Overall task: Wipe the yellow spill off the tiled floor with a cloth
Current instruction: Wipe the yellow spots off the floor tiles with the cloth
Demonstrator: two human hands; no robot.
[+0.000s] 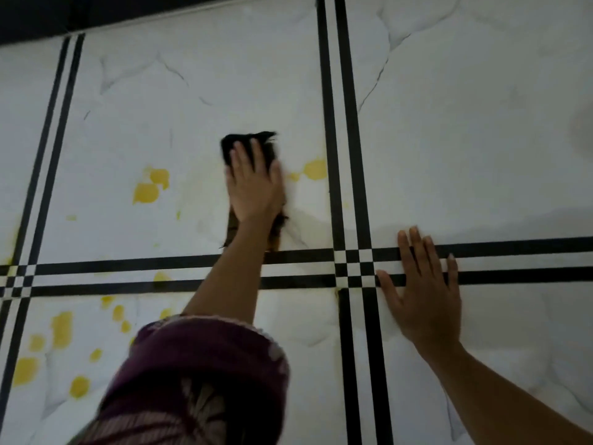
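Observation:
My left hand [253,184] presses flat on a dark cloth [239,144] in the middle of a white marble-pattern floor tile [192,91], fingers straight and pointing away from me. The cloth shows beyond my fingertips and beside my wrist. Yellow spill patches [147,187] lie to the left of the cloth, and another yellow patch [316,168] lies just to its right by the black tile border. More yellow blobs [61,329] dot the near-left tile. My right hand [423,284] rests flat on the floor, fingers spread across the black stripes.
Double black stripes [340,123] cross the floor and meet in a checkered junction [353,268]. A dark wall base [128,11] runs along the top. My maroon sleeve [205,380] covers part of the near-left tile. The right-hand tiles show no yellow.

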